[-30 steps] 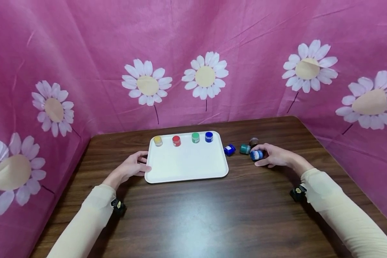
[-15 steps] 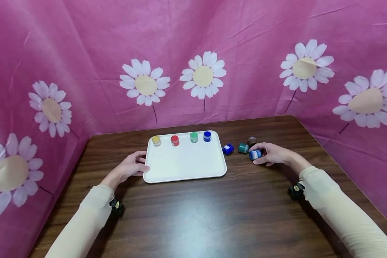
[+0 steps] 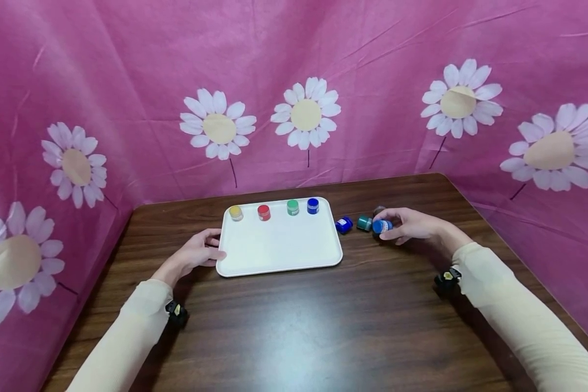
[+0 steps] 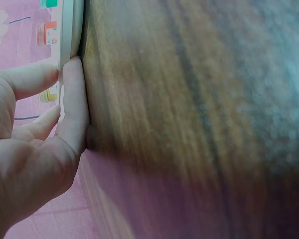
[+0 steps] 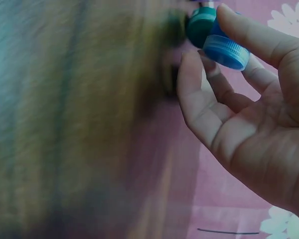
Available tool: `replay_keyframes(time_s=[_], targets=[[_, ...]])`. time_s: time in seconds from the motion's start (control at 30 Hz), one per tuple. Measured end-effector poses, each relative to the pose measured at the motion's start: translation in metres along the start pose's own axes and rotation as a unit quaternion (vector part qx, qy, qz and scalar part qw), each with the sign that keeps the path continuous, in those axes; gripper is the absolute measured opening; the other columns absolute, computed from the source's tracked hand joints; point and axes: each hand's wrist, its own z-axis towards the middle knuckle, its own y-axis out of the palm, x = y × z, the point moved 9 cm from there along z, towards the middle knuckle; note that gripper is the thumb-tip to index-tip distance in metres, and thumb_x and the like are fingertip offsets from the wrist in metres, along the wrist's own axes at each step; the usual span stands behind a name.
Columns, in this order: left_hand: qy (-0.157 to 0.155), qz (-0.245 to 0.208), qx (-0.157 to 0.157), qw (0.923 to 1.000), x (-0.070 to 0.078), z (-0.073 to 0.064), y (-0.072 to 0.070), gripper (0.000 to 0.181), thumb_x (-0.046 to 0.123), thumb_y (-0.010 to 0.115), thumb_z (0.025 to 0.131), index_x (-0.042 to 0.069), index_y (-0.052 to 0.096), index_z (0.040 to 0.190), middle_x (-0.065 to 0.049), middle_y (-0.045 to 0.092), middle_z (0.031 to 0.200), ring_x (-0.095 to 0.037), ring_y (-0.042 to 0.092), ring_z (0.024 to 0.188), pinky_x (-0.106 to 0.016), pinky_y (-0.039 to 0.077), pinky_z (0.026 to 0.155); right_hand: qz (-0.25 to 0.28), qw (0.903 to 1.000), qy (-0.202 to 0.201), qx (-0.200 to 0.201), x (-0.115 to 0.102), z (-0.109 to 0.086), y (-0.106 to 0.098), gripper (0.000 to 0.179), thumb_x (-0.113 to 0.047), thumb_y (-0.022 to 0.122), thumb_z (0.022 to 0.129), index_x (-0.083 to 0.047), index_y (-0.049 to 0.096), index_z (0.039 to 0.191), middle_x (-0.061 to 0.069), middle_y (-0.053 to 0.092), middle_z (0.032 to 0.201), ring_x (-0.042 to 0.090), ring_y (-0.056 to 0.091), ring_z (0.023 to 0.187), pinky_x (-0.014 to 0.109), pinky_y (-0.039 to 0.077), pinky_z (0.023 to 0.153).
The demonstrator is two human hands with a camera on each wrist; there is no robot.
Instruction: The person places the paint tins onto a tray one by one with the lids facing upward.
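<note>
My left hand [image 3: 196,253] pinches the left rim of a white tray [image 3: 279,247], thumb on top; the left wrist view shows its fingers against the tray's edge. Along the tray's far side stand a yellow paint jar [image 3: 236,213], a red one [image 3: 264,213], a green one [image 3: 293,207] and a dark blue one [image 3: 313,206]. My right hand [image 3: 411,224] holds a lighter blue paint jar [image 3: 381,226] between thumb and fingers; its ribbed lid [image 5: 226,52] shows in the right wrist view. Close beside it lies a teal-green jar [image 3: 364,222].
Another dark blue jar [image 3: 344,225] lies tipped by the tray's right edge. A brown jar [image 3: 379,210] is partly hidden behind my right hand. The wooden table [image 3: 294,326] ends at a pink flowered cloth [image 3: 274,54] at the back and sides.
My right hand has raised the lighter blue jar slightly and turned it from lying on its side towards upright, moving a little away from me. The left hand keeps its grip on the tray.
</note>
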Motion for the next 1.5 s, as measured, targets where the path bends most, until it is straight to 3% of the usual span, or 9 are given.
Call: replay_keyframes(time_s=[0.43,0.73,0.9,1.13,1.3,1.5], targets=[[-0.003,-0.008,0.001,1.0,-0.003,-0.003,-0.001,0.077,0.003,0.072,0.092,0.0,0.028,0.155,-0.023,0.044,0.13,-0.023,0.06,0.1,-0.035,0.059,0.082,-0.022,0.999,-0.03,-0.023,-0.05,0.018,0.01,0.057,-0.027,0.076,0.094,-0.003,0.052,0.14,0.018,0.056,0.12,0.034,0.059,0.105,0.052,0.057,0.087],[0.004,-0.007,0.001,1.0,-0.001,-0.002,-0.002,0.077,0.002,0.071,0.092,0.0,0.028,0.155,-0.023,0.046,0.128,-0.023,0.06,0.099,-0.035,0.059,0.082,-0.021,0.9986,-0.033,-0.036,-0.082,0.047,0.032,0.063,-0.031,0.076,0.093,-0.006,0.051,0.146,0.015,0.059,0.125,0.032,0.059,0.109,0.044,0.058,0.087],[0.003,-0.011,0.004,0.9999,0.0,-0.002,-0.002,0.077,0.001,0.071,0.092,0.0,0.028,0.156,-0.023,0.046,0.129,-0.023,0.06,0.099,-0.036,0.059,0.082,0.003,0.9985,-0.03,-0.046,-0.101,0.06,0.043,0.065,-0.027,0.077,0.092,-0.008,0.049,0.148,0.014,0.057,0.132,0.037,0.06,0.117,0.042,0.058,0.091],[0.005,-0.011,0.006,0.9999,0.003,-0.003,-0.002,0.077,0.001,0.071,0.091,-0.001,0.028,0.155,-0.023,0.046,0.129,-0.024,0.06,0.099,-0.037,0.059,0.082,0.031,0.9968,-0.047,-0.057,-0.124,0.077,0.059,0.065,-0.026,0.077,0.092,-0.01,0.049,0.149,0.018,0.061,0.123,0.038,0.062,0.116,0.043,0.057,0.092],[0.0,-0.011,0.005,0.9999,0.001,-0.001,-0.002,0.076,0.001,0.071,0.091,0.0,0.029,0.155,-0.023,0.045,0.129,-0.024,0.06,0.099,-0.037,0.058,0.083,0.072,0.9922,-0.067,-0.076,-0.138,0.095,0.079,0.063,-0.021,0.076,0.094,-0.006,0.048,0.148,0.026,0.059,0.128,0.041,0.06,0.119,0.05,0.054,0.095],[-0.004,-0.021,0.005,0.9998,-0.001,-0.001,0.001,0.076,0.0,0.07,0.091,-0.001,0.029,0.155,-0.024,0.044,0.128,-0.025,0.059,0.1,-0.038,0.059,0.085,0.119,0.9862,-0.078,-0.084,-0.156,0.111,0.105,0.053,-0.013,0.075,0.093,-0.006,0.051,0.14,0.02,0.059,0.124,0.049,0.058,0.119,0.052,0.055,0.094]])
